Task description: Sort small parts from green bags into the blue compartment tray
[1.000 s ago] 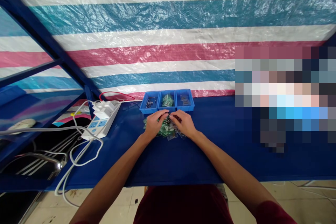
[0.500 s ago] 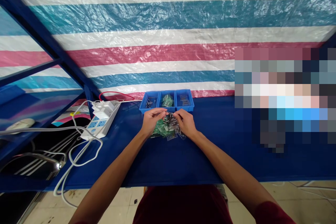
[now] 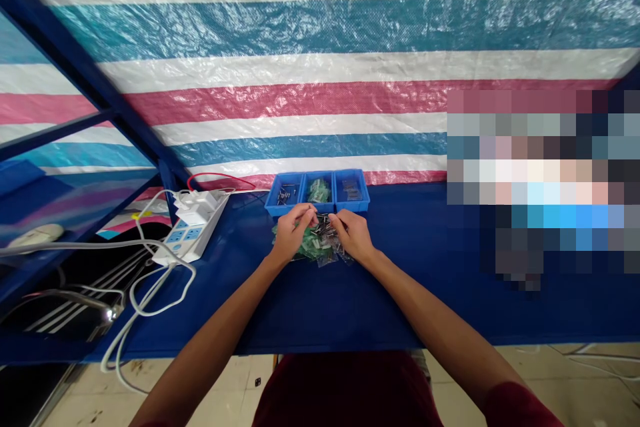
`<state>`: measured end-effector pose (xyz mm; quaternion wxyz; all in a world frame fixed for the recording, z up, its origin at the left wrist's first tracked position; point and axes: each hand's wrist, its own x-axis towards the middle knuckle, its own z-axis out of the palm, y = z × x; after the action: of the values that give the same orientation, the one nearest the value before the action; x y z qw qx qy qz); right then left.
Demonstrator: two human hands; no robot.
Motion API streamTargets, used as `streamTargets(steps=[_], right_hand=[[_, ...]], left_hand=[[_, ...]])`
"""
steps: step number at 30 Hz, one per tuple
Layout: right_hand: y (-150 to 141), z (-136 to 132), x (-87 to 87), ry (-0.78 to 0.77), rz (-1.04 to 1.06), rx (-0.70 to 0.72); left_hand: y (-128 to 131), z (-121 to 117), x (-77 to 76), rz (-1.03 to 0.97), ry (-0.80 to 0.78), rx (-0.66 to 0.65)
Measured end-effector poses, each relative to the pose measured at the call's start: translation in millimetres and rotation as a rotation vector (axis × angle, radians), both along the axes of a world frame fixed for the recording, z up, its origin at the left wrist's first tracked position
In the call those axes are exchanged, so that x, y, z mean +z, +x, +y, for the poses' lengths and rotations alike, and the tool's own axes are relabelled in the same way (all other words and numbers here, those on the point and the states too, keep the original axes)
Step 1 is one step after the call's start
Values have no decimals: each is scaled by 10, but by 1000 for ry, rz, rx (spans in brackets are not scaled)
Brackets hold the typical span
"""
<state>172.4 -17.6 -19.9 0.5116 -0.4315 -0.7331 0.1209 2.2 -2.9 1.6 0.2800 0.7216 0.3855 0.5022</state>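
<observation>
My left hand hovers at the left side of a mixed pile, thumb and fingers pinched together. My right hand is closed in a similar pinch on the pile's right side, a small gap from the left. Whatever either hand holds is too small to make out. Between and below them lie green packets, dark metal pin-like pieces and clear little bags. Just behind stand three joined blue bins: the left bin holds metal pieces, the middle bin green packets, the right bin clear bags.
On the left of the blue table sits a white power strip with plugged adapters and looping white cables. A striped tarp hangs behind. A blurred-out area covers the right side. A blue frame post rises at left.
My hands have drawn slightly apart at the fingertips. A thin metal piece visible between them before no longer shows clearly there. The bins stay put.
</observation>
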Motion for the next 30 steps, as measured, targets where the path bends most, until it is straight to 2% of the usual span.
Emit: streamTargets(steps=[3,6,14,17,24,28,30], right_hand=[[3,-1,3,-6,51,-25],[2,10,-9,-26,84,-32],[-14,34,-71,-19,-3,87],[-18,32,-64,-4,7,76],[3,7,39,43,111,7],[-4,-19,66,70,129,11],[-11,-27,62,84,128,18]], left_hand=[[-31,9,-18,198,179,55],[-46,18,-34,295,315,54],[-54,21,-80,281,358,81],[-50,-1,-59,237,297,73],[6,-67,48,-10,-34,-22],[-2,-26,33,-104,-130,-62],[-15,-2,12,-117,-143,-39]])
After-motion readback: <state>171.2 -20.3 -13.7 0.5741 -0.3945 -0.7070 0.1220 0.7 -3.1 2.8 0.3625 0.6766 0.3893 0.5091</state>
